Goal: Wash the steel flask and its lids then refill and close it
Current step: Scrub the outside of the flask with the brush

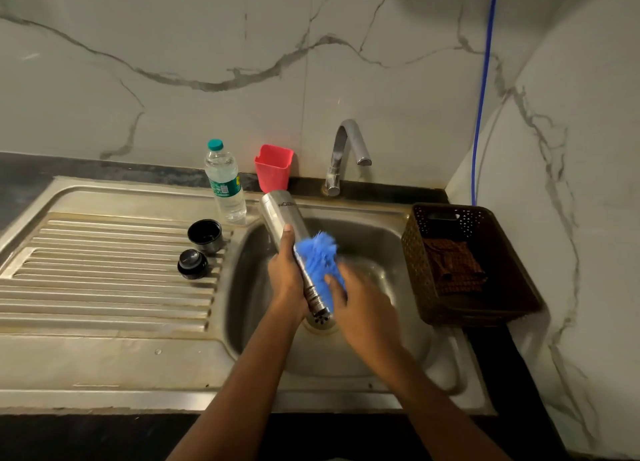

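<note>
the steel flask [282, 214] is held tilted over the sink [381, 238], its threaded mouth down near the drain and its base up toward the tap [346, 148]. the grip of the left hand [285, 273] is clamped round its middle, and the grip of the right hand [363, 304] is closed on a blue scrubber [320, 256] pressed to its side. the flask is judged stiff, fairly light while empty and slippery when wet, so it is best taken round the body rather than the narrow neck; the cup lid [205, 235] and stopper [192, 263] are seen on the draining board [104, 252], well apart from it.
</note>
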